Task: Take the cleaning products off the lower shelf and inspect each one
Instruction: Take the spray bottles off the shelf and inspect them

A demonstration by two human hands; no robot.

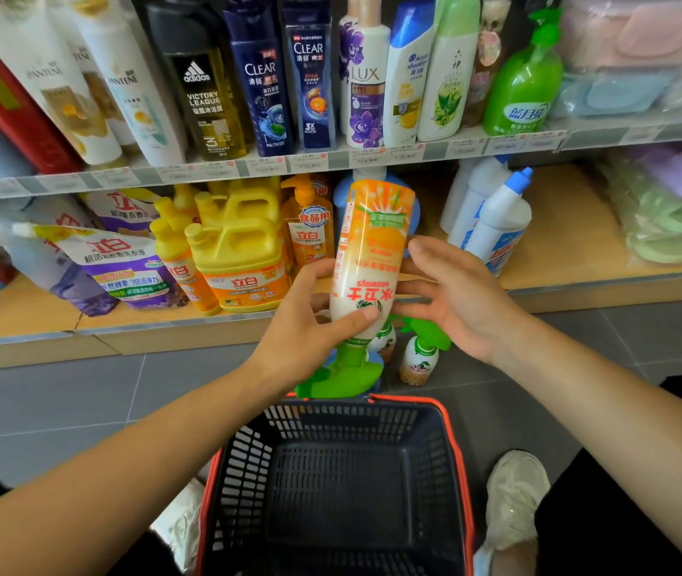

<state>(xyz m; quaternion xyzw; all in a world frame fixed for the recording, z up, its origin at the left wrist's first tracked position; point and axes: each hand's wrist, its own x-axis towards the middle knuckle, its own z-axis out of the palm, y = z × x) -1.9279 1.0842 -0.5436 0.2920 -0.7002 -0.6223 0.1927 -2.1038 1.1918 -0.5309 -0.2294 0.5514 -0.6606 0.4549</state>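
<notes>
**Spray bottle held upside down for inspection**

The person's left hand (310, 330) is gripping the orange-and-white spray bottle (372, 251) low on its body, with the thumb wrapping across the front. The bottle is standing inverted, its green trigger head (343, 372) pointing down toward the near side. The right hand (455, 297) is lying open, its straight fingers touching the bottle's right flank, probably steadying it while the label or base is being checked. The bottle is hanging in the air over the far rim of the shopping basket (331, 413), clear of the lower shelf (559, 243). Just beyond the basket, two more green-topped bottles (418, 361) are standing on the floor, seemingly parked within reach. Farther back on the shelf, yellow jugs (239, 259) are sitting to the left and white blue-capped bottles (497, 218) to the right, apparently awaiting their turn.
</notes>
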